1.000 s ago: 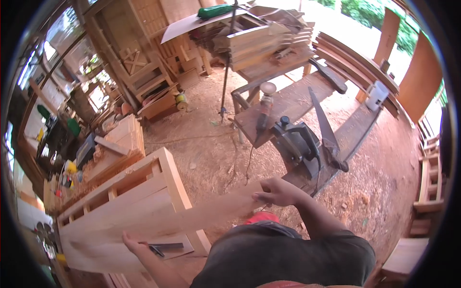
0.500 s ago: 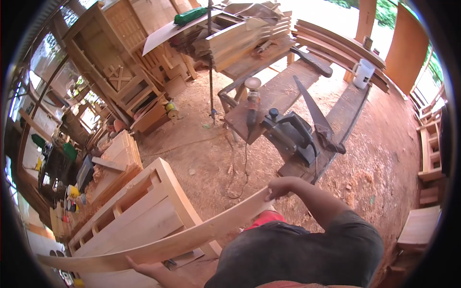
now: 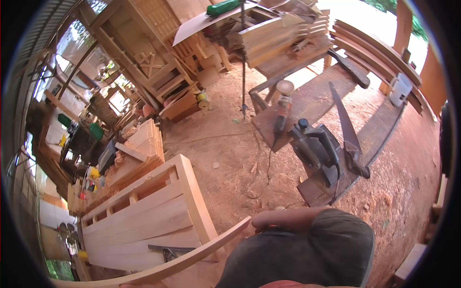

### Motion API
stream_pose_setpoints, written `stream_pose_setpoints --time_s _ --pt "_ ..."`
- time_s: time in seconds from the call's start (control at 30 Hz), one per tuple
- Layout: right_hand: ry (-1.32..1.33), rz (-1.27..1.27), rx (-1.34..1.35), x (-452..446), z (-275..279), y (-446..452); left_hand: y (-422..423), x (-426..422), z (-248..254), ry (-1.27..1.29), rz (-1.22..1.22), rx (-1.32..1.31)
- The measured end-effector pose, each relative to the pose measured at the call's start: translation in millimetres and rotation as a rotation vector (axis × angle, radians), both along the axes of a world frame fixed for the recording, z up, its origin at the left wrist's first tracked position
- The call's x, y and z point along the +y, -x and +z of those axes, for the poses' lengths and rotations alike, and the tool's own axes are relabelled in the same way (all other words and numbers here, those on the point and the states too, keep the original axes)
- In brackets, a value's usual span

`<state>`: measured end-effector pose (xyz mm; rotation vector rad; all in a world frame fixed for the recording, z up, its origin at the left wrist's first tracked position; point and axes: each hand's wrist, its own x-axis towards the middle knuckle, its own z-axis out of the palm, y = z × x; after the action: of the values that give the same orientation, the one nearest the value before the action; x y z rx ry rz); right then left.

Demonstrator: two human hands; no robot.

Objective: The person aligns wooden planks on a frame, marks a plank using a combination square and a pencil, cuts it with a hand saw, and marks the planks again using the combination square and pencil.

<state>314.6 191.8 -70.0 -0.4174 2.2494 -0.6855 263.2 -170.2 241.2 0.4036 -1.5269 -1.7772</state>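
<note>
A long, pale wooden board runs from the bottom left up to the middle, its narrow edge turned towards me. My right hand is at the board's near end, closed on it, though its fingers are mostly hidden. At the lower border only a sliver of my left hand shows, against the board's underside. Beyond the board lies a panelled wooden frame, like a door, with slats and small openings. A dark metal square-like tool rests on its panels.
A low bench carries a black electric planer, an angle grinder, a handsaw and a white plastic container. Stacked boards stand behind. A power cord crosses the shaving-covered floor.
The board and both hands have dropped lower in view, and the board has turned edge-on. My view has shifted, so the surroundings sit farther right. The left hand has almost left the picture.
</note>
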Motion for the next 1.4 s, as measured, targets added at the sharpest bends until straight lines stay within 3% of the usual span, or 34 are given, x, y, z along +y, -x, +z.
stream_pose_setpoints --time_s 0.17,0.47,0.53,0.73,0.8,0.93,1.0,1.07,1.13,1.27,1.4 --pt "-0.146 0.051 0.014 22 -39 36 -47 -106 -71 0.196 -0.021 -0.186" --pt "-0.029 -0.136 0.213 32 35 103 -100 -66 -38 0.272 0.191 -0.058" --pt "0.123 -0.198 0.24 26 54 118 -112 -54 -33 0.311 0.187 -0.021" --pt "0.501 -0.271 0.407 -14 165 154 -120 -39 -33 0.501 0.079 -0.059" --pt "0.53 -0.248 0.613 -27 238 147 -124 -34 -35 0.398 -0.053 -0.05" --pt "0.969 -0.057 0.823 -30 342 156 -133 -38 -35 0.752 -0.148 -0.207" --pt "1.411 -0.245 0.731 -44 369 162 -134 -32 -42 0.823 -0.188 -0.31" --pt "1.777 -0.303 0.395 -29 394 174 -136 -33 -46 0.875 -0.324 -0.332" --pt "1.901 -0.531 0.283 -14 404 177 -132 -40 -63 0.926 -0.447 -0.397" --pt "1.65 -1.18 0.481 21 352 157 -114 -62 -93 1.085 -0.487 -0.295" --pt "1.617 -1.34 0.68 50 328 118 -83 -93 -88 1.073 -0.602 -0.34"
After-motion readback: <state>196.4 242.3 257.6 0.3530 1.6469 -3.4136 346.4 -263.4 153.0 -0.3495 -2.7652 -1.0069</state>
